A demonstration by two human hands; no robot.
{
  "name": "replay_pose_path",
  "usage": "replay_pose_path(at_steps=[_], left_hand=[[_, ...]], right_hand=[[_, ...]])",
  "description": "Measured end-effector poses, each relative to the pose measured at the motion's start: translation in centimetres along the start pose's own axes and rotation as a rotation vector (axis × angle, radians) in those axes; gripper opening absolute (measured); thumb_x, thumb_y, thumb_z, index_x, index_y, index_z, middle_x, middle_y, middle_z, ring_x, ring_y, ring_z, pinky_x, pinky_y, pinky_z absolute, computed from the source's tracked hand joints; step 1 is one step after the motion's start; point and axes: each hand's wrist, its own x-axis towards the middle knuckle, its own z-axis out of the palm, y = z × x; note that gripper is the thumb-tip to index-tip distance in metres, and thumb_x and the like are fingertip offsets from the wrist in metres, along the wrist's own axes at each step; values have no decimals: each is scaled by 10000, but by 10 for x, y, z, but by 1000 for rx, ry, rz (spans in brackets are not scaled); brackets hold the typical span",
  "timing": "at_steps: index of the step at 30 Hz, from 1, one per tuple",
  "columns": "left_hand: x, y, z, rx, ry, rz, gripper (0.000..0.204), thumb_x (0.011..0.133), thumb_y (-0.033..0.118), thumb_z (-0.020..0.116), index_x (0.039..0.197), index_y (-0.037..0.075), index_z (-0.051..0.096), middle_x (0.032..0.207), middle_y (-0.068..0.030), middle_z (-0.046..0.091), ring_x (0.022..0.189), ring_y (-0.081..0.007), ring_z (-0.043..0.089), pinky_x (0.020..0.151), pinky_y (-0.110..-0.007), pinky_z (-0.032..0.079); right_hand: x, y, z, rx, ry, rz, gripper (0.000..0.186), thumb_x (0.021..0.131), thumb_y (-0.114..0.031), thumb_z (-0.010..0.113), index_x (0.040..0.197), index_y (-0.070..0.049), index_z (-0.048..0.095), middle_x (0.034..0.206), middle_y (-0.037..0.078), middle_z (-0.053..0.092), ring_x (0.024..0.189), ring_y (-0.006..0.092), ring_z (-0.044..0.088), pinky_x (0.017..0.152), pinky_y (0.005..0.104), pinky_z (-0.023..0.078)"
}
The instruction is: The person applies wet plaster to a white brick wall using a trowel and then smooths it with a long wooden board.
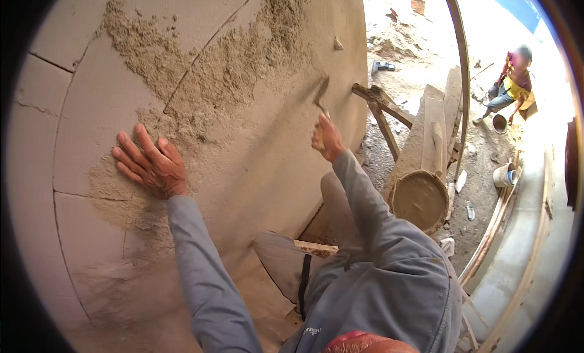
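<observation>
We see bright daylight outside | littered ground (486,201) below | slender wooden pole (464,91) | blue surface (514,9), upper right

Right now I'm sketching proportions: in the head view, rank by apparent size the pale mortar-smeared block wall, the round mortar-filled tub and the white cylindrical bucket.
Largest to smallest:
Pale mortar-smeared block wall
Round mortar-filled tub
White cylindrical bucket

No legible text. Grey shirt (389,292): short line of white lettering (312,331) by its lower left edge, too small to read.
</observation>
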Motion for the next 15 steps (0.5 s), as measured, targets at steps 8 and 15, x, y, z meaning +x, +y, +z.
replay_pose_path(at_steps=[8, 15], left_hand=[[0, 2, -6, 2, -5, 51, 535, 1013, 315, 466, 1520, 173, 374, 1610, -167, 305, 1498, -419, 238, 1198, -568, 184], [5, 7, -12, 55, -42, 56, 542, 1016, 325, 467, 1514, 140, 360, 1612, -187, 284, 1497, -434, 229, 1200, -570, 174]], right_hand=[[-49, -71, 81, -322, -73, -512, 417, 1023, -495, 524, 986, -89, 434, 586, 30, 497, 456, 121, 510, 371, 301, 409], [-50, -166, 187, -561, 11, -1097, 403, 1009, -413, 583, 1059, -35, 452, 744, 203, 627, 657, 343, 628, 586, 454, 482]])
